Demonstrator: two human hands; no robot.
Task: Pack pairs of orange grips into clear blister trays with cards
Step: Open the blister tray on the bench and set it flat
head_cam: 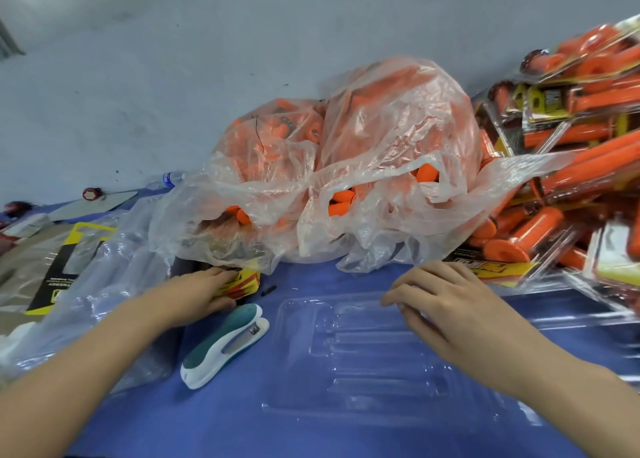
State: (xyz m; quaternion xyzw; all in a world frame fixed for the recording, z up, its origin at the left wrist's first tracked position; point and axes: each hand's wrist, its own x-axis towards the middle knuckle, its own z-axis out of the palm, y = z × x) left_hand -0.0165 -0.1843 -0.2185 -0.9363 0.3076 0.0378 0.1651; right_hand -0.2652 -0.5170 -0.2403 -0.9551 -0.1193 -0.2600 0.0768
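From the head camera, the clear blister tray [346, 381] lies flat on the blue table [242, 430], and its long grooves run left to right. The right hand [446, 298] touches the tray's far rim with bent fingertips; I cannot tell whether it grips. Left of the tray, beyond the stapler [225, 343], the left hand [204, 291] rests nearly straight fingers on the yellow cards [244, 279]. Behind the tray are bagged orange grips [341, 203].

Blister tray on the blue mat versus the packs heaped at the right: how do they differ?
The blister tray is empty, its moulded channels showing only the blue mat; the packs hold orange grips and yellow cards. The tray lies flat on the mat; the packs are heaped at angles on one another. The right hand rests on the tray; no hand touches the packs. Both are clear plastic.
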